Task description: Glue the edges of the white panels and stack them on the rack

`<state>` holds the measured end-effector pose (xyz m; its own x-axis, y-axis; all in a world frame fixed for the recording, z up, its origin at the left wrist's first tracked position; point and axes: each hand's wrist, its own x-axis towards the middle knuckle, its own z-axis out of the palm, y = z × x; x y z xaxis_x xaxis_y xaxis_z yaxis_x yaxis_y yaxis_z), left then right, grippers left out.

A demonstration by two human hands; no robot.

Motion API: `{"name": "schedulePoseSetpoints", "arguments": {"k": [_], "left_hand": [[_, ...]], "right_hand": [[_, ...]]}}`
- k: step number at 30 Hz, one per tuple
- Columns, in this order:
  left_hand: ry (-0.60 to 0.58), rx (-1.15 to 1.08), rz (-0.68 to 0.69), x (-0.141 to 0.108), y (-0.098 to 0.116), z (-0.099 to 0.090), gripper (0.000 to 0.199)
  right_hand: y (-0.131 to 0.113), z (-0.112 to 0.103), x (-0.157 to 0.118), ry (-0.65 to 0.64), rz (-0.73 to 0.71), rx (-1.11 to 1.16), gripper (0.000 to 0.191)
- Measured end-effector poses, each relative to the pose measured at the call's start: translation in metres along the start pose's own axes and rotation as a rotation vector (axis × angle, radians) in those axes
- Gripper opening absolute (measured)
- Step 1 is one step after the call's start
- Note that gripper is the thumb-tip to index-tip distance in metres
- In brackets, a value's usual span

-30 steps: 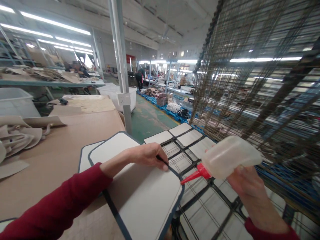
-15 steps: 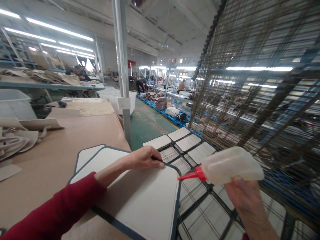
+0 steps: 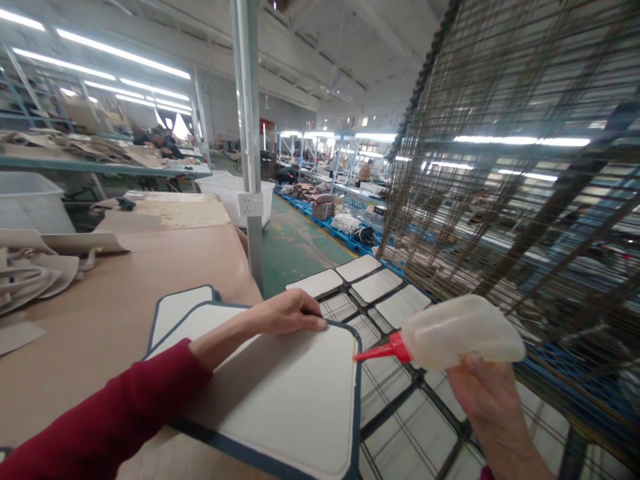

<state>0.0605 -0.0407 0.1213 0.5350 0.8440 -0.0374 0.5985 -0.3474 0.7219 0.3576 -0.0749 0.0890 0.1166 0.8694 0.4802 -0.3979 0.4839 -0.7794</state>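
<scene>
My left hand (image 3: 293,312) grips the far edge of a white panel (image 3: 290,393) with a dark blue border, thumb on top and fingers curled over the edge. In my right hand (image 3: 487,393) is a translucent squeeze bottle (image 3: 463,332), tilted so its red nozzle (image 3: 377,351) points left. The nozzle tip is at the panel's right border, near the upper right corner. A thin yellowish line shows along that border. Beneath the held panel, another blue-edged panel (image 3: 180,307) sticks out on the left.
A tan worktable (image 3: 190,260) carries beige cut pieces (image 3: 45,273) at left. To the right, a wire mesh rack (image 3: 480,167) rises above a dark grid holding white panels (image 3: 363,268). A metal post (image 3: 254,253) with a socket stands ahead, near white bins (image 3: 30,200).
The panel has shifted slightly, its left part lower and more of the lower edge showing. The nozzle tip has moved a little left, staying at the right border.
</scene>
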Motion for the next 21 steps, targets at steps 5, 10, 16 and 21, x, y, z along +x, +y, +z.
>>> {"name": "schedulePoseSetpoints", "arguments": {"k": [5,10,16,21], "left_hand": [[0.001,-0.040,-0.022,0.001,-0.006,0.000,0.043],[0.007,-0.090,-0.032,0.000,-0.008,0.000,0.043],[0.014,-0.136,-0.043,-0.003,-0.006,-0.001,0.046],[0.011,-0.175,-0.062,-0.005,-0.008,-0.001,0.046]], "right_hand": [[-0.004,0.005,-0.004,0.037,-0.020,-0.046,0.058],[-0.001,0.003,-0.006,-0.034,-0.024,-0.010,0.055],[0.007,-0.009,-0.012,0.020,0.007,-0.056,0.055],[0.005,-0.011,-0.018,-0.098,0.055,-0.161,0.043]]}}
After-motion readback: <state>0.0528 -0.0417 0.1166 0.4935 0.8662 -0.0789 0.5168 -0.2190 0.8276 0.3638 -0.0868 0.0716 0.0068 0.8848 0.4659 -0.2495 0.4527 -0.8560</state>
